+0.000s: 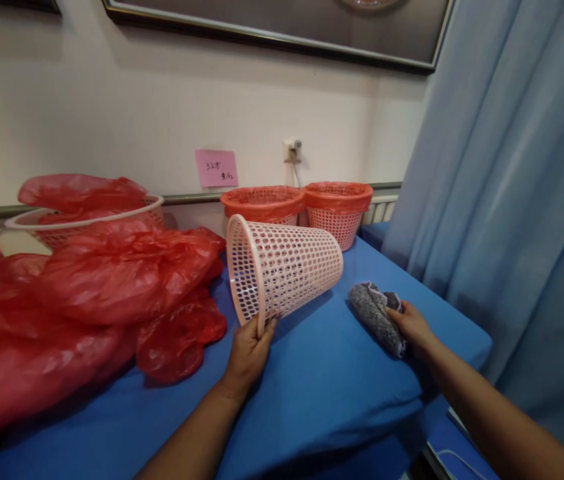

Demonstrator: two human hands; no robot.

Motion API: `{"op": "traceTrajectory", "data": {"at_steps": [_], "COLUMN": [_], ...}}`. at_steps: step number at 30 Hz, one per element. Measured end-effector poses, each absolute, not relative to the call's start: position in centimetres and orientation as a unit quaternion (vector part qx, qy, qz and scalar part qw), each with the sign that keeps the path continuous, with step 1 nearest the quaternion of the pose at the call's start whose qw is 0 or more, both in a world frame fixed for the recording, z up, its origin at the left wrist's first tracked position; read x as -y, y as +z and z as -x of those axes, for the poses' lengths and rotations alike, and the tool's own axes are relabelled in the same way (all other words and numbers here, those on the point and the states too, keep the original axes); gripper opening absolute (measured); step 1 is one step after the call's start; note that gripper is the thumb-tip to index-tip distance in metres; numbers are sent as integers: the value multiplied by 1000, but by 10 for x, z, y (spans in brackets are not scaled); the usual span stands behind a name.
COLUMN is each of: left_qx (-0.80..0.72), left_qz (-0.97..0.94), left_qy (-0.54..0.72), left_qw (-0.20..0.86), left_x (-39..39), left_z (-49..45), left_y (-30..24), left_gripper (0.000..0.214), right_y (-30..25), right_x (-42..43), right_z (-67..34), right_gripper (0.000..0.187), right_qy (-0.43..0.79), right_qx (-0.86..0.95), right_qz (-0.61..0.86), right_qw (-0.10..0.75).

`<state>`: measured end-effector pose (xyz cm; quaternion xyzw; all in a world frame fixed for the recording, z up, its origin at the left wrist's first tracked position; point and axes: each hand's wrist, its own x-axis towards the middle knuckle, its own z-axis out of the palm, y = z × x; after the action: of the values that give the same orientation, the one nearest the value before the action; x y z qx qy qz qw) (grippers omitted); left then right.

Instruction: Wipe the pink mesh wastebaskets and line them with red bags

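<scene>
Two hands engage: the left hand (246,357) has its fingers (267,335) clasping the pink basket (302,267), sideways over the blue surface (312,380); the right hand (415,327) grasps a grey cloth (375,317). Keep the rim (260,287) steady.

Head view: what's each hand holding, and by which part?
Left hand: pale pink basket, by the lowest part of its open rim. Right hand: bunched gray cloth, by its right side.
</scene>
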<state>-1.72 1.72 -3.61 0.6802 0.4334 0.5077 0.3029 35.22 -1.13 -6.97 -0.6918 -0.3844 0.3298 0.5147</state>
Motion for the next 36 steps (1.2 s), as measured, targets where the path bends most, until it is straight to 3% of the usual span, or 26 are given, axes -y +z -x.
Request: {"op": "traceTrajectory", "data": {"at_steps": [2, 4, 7, 11, 16, 21, 24, 28, 33, 36], "left_qx": [-432, -432, -434, -430, -434, -436, -442, -446, -454, -446], "left_qz": [-682, -684, -684, -685, -679, -677, -677, -685, -725, -725], "left_qy": [506, 505, 504, 500, 502, 498, 495, 485, 448, 452], "left_qw": [303, 301, 300, 309, 314, 320, 318, 309, 260, 266], "left_x": [-18, -18, -18, -15, -12, -12, -13, -9, 0, 1], "left_z": [18, 19, 21, 21, 18, 18, 18, 19, 17, 8], "left_y": [-38, -39, -39, -36, -29, -28, -29, -25, -4, 19], "left_gripper": [42, 41, 41, 41, 42, 43, 43, 42, 51, 64], "right_y": [-75, -80, -82, -74, -71, -79, -82, -84, -96, -88], "right_x": [9, 10, 17, 31, 34, 24, 25, 38, 47, 40], "right_z": [-358, -358, -349, -332, -322, -331, -329, -314, -309, -312], "right_gripper": [62, 50, 37, 41, 33, 64, 66, 81, 56, 51], "right_qy": [181, 44, -90, -224, -165, -65, -56, -28, 0, 34], "right_qx": [445, 534, 648, 727, 808, 632, 613, 687, 725, 679], "right_qz": [716, 700, 643, 549, 508, 734, 763, 685, 637, 639], "right_qw": [507, 472, 399, 346, 250, 240, 197, 241, 262, 360]}}
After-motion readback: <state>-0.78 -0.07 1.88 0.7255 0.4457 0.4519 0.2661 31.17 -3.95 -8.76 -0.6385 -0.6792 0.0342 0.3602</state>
